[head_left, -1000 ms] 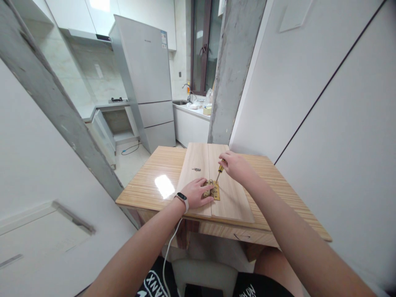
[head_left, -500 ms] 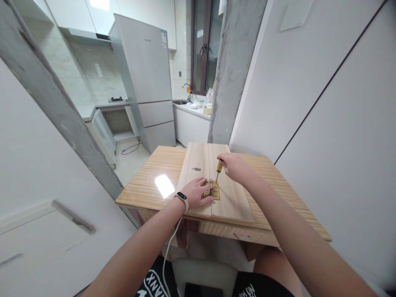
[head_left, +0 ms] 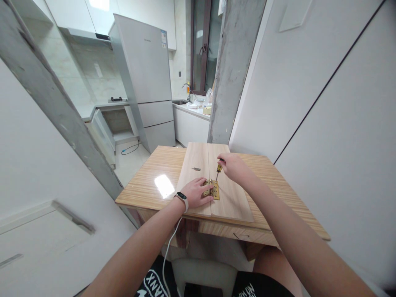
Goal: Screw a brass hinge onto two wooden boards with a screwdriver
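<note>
A brass-coloured hinge (head_left: 216, 192) lies flat across the seam between two pale wooden boards (head_left: 230, 202). My left hand (head_left: 197, 193) rests on it with fingers spread, covering much of its left leaf. In my right hand (head_left: 231, 166) is a screwdriver (head_left: 219, 168) with a yellow and black handle, my fingers wrapped round the handle's top. Its shaft points down, slightly tilted, and the tip meets the upper part of the hinge's right leaf. Whether a screw sits under the tip is too small to tell. A small pile of screws (head_left: 196, 169) lies on the left board.
Both boards lie on a wood-grain table (head_left: 145, 177) with a drawer (head_left: 241, 236) at its front. A white cable (head_left: 168, 249) hangs by the left forearm. Beyond the table stand a grey pillar (head_left: 227, 78) and a fridge (head_left: 148, 70); a white wall (head_left: 334, 136) is at right.
Almost nothing differs. My right hand's grip on the screwdriver handle has shifted slightly, while its tip stays on the hinge. My left hand has not moved.
</note>
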Available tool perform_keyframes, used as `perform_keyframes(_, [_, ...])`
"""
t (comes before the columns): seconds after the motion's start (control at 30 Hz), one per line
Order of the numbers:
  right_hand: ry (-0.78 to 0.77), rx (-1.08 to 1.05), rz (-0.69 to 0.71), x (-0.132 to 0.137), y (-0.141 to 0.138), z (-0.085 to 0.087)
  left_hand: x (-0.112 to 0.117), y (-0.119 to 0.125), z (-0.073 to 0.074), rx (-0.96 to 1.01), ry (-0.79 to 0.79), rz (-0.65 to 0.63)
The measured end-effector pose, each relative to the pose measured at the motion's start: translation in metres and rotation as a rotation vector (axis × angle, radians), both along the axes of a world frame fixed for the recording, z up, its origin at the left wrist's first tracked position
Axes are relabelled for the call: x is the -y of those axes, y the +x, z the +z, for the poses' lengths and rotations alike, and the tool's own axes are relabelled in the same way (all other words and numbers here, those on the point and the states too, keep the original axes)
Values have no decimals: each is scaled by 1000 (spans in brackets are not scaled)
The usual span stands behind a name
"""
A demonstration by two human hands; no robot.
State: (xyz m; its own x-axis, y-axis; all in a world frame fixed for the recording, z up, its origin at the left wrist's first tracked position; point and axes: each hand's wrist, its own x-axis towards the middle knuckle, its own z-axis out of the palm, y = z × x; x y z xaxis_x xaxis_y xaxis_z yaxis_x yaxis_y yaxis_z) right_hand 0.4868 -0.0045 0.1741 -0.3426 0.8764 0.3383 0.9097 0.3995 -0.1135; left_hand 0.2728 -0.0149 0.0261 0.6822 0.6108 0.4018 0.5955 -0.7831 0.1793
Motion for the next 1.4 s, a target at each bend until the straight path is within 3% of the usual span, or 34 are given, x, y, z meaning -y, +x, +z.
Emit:
perform_keyframes(0.17, [-41,104,73,1,7,3,1,0,0,-1,4,1])
perform_keyframes(0.7, [-67,272,-102,10,-3,13,1,0,0,8,2,1])
perform_keyframes(1.03, [-54,220,83,5,7,10,2,0,1,8,3,3])
perform_keyframes(1.4, [-56,290,74,7,4,17,2,0,2,15,-3,-5])
